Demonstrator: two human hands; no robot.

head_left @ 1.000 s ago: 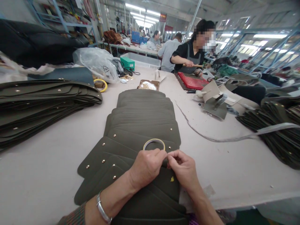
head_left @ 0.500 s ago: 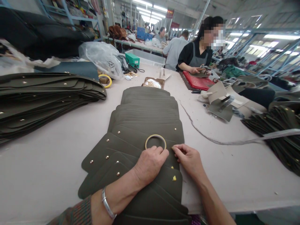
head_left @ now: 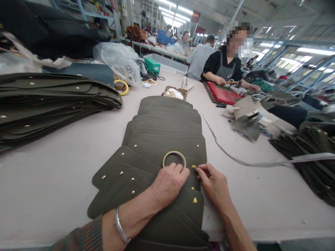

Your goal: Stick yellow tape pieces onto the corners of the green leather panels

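Observation:
My left hand (head_left: 170, 183) is closed on a thin roll of yellow tape (head_left: 174, 152), which stands up above the fingers. The hand rests on overlapping dark olive leather-like panels (head_left: 167, 125), fanned out in front of me. Gold-coloured studs (head_left: 135, 146) dot several of them. Near the right edge of the panels my right hand (head_left: 213, 181) has thumb and forefinger pinched together; whether anything is between them is hidden. Just left of those fingertips lies a small yellow tape piece (head_left: 194, 166). Other yellow bits (head_left: 195, 200) stick to the panels below.
Stacked studded panels (head_left: 57, 101) lie at left, more panels (head_left: 306, 160) at right. Behind are a box of gold studs (head_left: 175, 93), another tape roll (head_left: 121, 87) and a plastic bag (head_left: 117, 62). A co-worker (head_left: 222, 66) works beyond a red piece (head_left: 223, 93). A cord (head_left: 222, 148) crosses the table.
My right hand has shifted slightly right and down, uncovering the yellow tape piece. My left hand keeps the roll in place. The co-worker's arm has reached out to the right.

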